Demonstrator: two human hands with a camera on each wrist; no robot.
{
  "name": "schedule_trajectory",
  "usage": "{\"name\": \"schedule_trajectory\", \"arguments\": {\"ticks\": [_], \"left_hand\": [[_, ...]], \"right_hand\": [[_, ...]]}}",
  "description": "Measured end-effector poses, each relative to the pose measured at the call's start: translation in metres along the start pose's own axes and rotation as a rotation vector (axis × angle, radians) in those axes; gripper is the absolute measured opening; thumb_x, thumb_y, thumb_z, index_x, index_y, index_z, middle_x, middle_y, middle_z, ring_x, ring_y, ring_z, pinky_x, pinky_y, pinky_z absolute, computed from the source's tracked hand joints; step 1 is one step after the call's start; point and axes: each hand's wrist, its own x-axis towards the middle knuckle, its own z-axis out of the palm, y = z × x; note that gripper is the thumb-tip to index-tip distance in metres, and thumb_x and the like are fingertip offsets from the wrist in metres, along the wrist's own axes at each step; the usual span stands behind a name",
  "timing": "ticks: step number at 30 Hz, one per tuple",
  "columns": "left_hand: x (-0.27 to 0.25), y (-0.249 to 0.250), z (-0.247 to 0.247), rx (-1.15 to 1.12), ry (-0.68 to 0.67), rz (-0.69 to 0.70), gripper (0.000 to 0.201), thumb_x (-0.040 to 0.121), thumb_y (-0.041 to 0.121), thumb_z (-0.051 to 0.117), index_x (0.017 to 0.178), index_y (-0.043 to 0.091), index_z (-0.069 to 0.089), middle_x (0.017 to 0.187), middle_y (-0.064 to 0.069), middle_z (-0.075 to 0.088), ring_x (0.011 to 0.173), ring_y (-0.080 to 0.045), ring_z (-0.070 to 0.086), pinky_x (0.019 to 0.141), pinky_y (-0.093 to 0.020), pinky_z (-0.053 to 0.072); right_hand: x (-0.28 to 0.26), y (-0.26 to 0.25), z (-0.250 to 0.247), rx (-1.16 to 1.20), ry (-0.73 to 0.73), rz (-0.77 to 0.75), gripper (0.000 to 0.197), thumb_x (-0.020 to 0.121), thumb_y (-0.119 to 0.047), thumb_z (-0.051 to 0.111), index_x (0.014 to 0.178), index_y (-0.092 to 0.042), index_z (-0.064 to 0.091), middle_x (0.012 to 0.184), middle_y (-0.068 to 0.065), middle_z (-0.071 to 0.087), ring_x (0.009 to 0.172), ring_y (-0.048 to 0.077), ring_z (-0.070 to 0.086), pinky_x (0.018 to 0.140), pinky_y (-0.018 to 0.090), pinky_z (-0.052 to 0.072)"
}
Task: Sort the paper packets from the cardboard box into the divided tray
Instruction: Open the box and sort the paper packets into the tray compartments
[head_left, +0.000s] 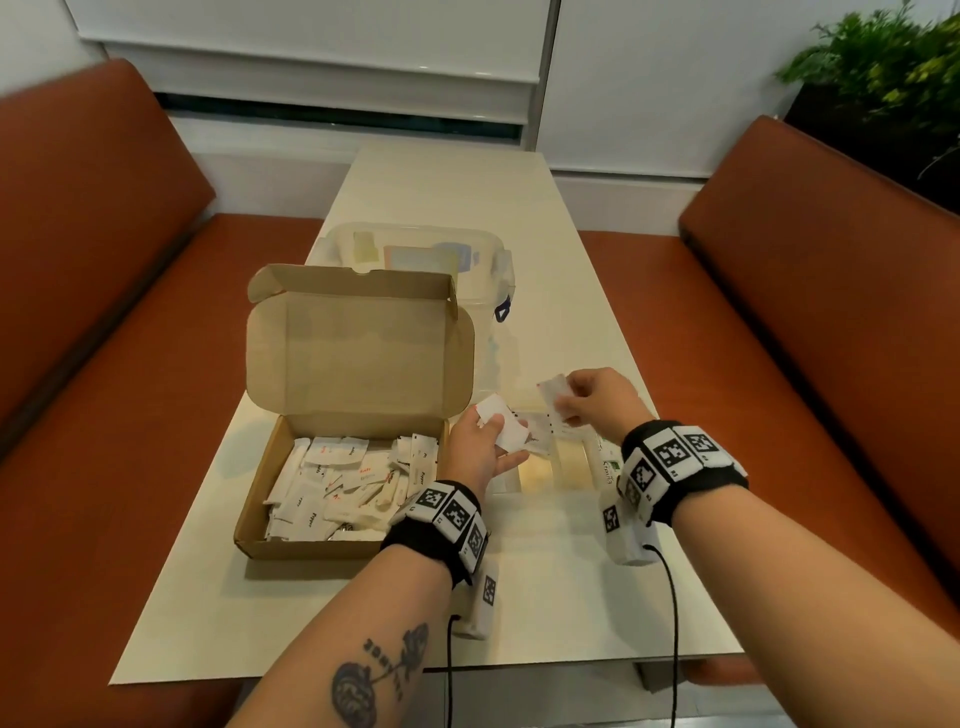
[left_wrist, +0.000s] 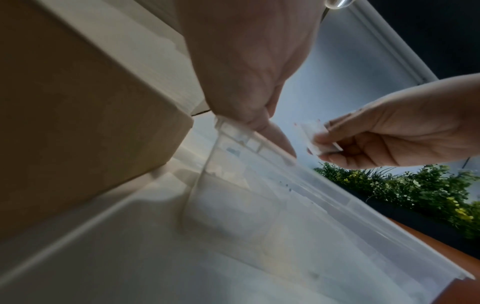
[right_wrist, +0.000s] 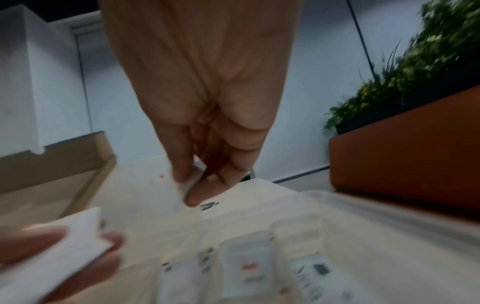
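Note:
An open cardboard box on the table holds several white paper packets. Right of it stands the clear divided tray, with packets lying in its compartments. My left hand hovers at the tray's left end and holds a small stack of white packets between thumb and fingers; the stack also shows in the right wrist view. My right hand is above the tray's far side and pinches one packet with red print. That packet sits between thumb and fingertips.
A clear lidded plastic container stands behind the box's raised lid. Orange bench seats flank the narrow cream table. A plant is at the far right. Cables hang from both wrist bands.

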Motion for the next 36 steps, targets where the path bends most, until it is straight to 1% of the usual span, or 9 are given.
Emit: {"name": "schedule_trajectory", "arguments": {"ticks": [2,7,12,15,17,20,26,31,36], "left_hand": [[0.001,-0.001,0.000,-0.031,0.008,0.020,0.022,0.099,0.006,0.039,0.118,0.014,0.048,0.096,-0.011,0.065,0.085,-0.024,0.068,0.065,-0.032,0.058],[0.003,-0.003,0.000,-0.114,0.009,0.033,0.021,0.099,0.004,0.039,0.115,0.014,0.048,0.094,-0.011,0.064,0.082,-0.025,0.068,0.060,-0.030,0.058],[0.004,-0.001,-0.001,-0.150,-0.009,0.016,0.018,0.100,0.004,0.039,0.113,0.014,0.046,0.099,-0.017,0.061,0.076,-0.023,0.067,0.055,-0.028,0.057],[0.004,0.000,-0.002,-0.135,-0.017,0.013,0.019,0.100,0.003,0.038,0.100,0.019,0.049,0.107,-0.021,0.056,0.078,-0.023,0.067,0.055,-0.028,0.057],[0.005,0.000,-0.003,-0.099,0.008,0.011,0.016,0.099,0.004,0.040,0.106,0.016,0.048,0.116,-0.024,0.056,0.090,-0.030,0.067,0.058,-0.030,0.058],[0.009,-0.003,-0.005,-0.011,0.041,0.004,0.018,0.098,0.008,0.043,0.115,0.015,0.045,0.128,-0.025,0.053,0.113,-0.038,0.058,0.073,-0.040,0.059],[0.014,-0.009,-0.008,0.037,0.055,0.053,0.034,0.098,0.010,0.047,0.131,0.002,0.045,0.121,-0.019,0.056,0.102,-0.032,0.061,0.077,-0.040,0.059],[0.016,-0.011,-0.009,0.056,0.063,0.074,0.035,0.097,0.011,0.049,0.131,0.000,0.044,0.126,-0.024,0.055,0.100,-0.033,0.061,0.073,-0.037,0.058],[0.017,-0.009,-0.009,0.127,0.060,0.022,0.024,0.095,0.009,0.048,0.118,0.013,0.045,0.125,-0.024,0.056,0.114,-0.039,0.057,0.092,-0.055,0.050]], "right_hand": [[0.005,0.007,-0.013,-0.115,0.025,0.027,0.018,0.093,-0.010,0.053,0.096,0.001,0.067,0.093,0.016,0.070,0.085,0.026,0.068,0.078,0.035,0.057],[0.015,0.011,-0.023,-0.427,-0.001,-0.023,0.011,0.088,-0.008,0.061,0.094,-0.006,0.070,0.097,0.008,0.069,0.082,0.018,0.060,0.077,0.027,0.052],[0.025,0.004,-0.007,-0.609,-0.089,0.013,0.014,0.086,-0.005,0.060,0.092,-0.008,0.072,0.101,0.011,0.069,0.094,0.026,0.064,0.087,0.033,0.053],[0.030,0.001,0.004,-0.678,-0.120,0.031,0.018,0.087,-0.004,0.058,0.098,-0.004,0.072,0.104,0.014,0.068,0.098,0.029,0.064,0.088,0.034,0.053],[0.033,0.001,0.009,-0.714,-0.133,0.041,0.019,0.088,-0.003,0.056,0.100,-0.002,0.071,0.105,0.015,0.068,0.098,0.029,0.064,0.088,0.034,0.053],[0.035,0.001,0.013,-0.749,-0.152,0.054,0.020,0.089,-0.002,0.054,0.101,-0.001,0.070,0.106,0.015,0.068,0.098,0.030,0.064,0.088,0.034,0.053],[0.036,-0.002,0.014,-0.781,-0.160,0.036,0.023,0.089,0.002,0.049,0.103,0.000,0.067,0.106,0.015,0.066,0.094,0.028,0.063,0.085,0.031,0.051],[0.035,-0.003,0.013,-0.795,-0.164,0.022,0.028,0.088,0.007,0.044,0.104,0.001,0.065,0.108,0.017,0.065,0.092,0.029,0.061,0.084,0.030,0.049],[0.034,0.000,0.012,-0.771,-0.173,0.025,0.027,0.089,0.005,0.045,0.105,0.001,0.066,0.109,0.017,0.066,0.089,0.027,0.059,0.083,0.030,0.049]]}}
